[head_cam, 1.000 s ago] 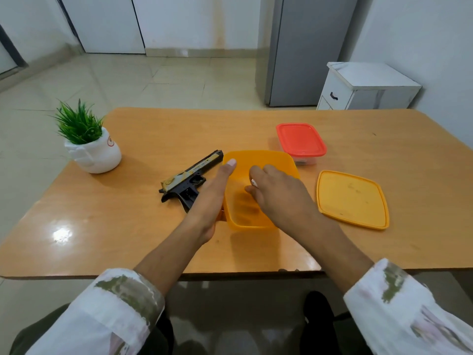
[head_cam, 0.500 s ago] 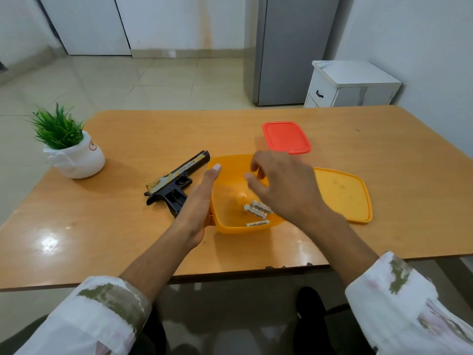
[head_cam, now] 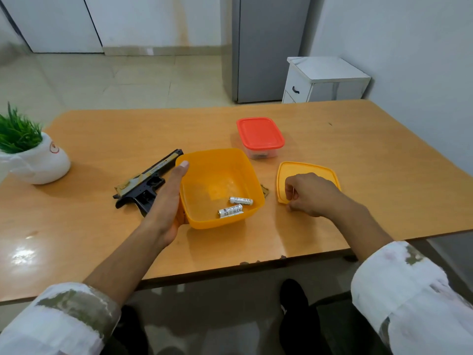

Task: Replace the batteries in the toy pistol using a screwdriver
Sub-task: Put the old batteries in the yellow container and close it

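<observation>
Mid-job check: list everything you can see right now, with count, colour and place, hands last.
Wooden table: 1, orange-brown, under everything.
Toy pistol: 1, black and gold, lying left of the tub.
Open plastic tub: 1, orange, table centre.
AA batteries: at least 2, white, inside the tub.
Loose flat lid: 1, orange, right of the tub.
Lidded clear box: 1, red lid, behind the tub.
Potted plant: 1, green in a white pot, far left.
Small cabinet: 1, white, beyond the table.
Tall appliance: 1, grey, beside the cabinet.
Left hand: flat against the tub's left wall.
Right hand: curled closed over the lid; contents hidden.
</observation>
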